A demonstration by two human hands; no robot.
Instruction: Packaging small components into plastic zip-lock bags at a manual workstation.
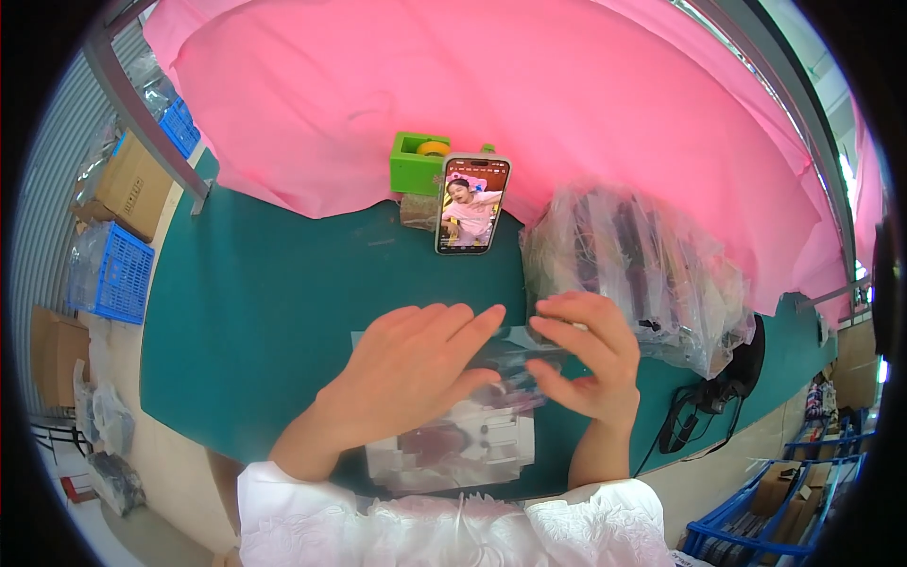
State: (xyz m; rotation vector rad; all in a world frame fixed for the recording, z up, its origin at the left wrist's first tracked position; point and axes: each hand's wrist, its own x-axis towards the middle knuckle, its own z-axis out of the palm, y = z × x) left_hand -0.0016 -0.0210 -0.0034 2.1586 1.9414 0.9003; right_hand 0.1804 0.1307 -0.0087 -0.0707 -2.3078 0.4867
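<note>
My left hand (pixel 406 364) lies palm down over a clear plastic bag (pixel 515 354), its fingers stretched out toward the right. Facing it, my right hand (pixel 595 354) has its fingers bent and its thumb held apart, at the right end of the film; a firm grip does not show. Just below both hands, close to my body, a white moulded tray or stack of white pieces (pixel 477 454) rests on the green table (pixel 255 302). Clear film partly covers it, and something dark reddish shows through; its kind cannot be made out.
A phone (pixel 472 208) leans against a green tape dispenser (pixel 411 175). To the right stand several plastic-wrapped items (pixel 633 265), with a black cabled device (pixel 713 402) beside them. Pink cloth (pixel 472 76) drapes the back. Blue crates (pixel 123 274) and cardboard boxes (pixel 128 189) are at left.
</note>
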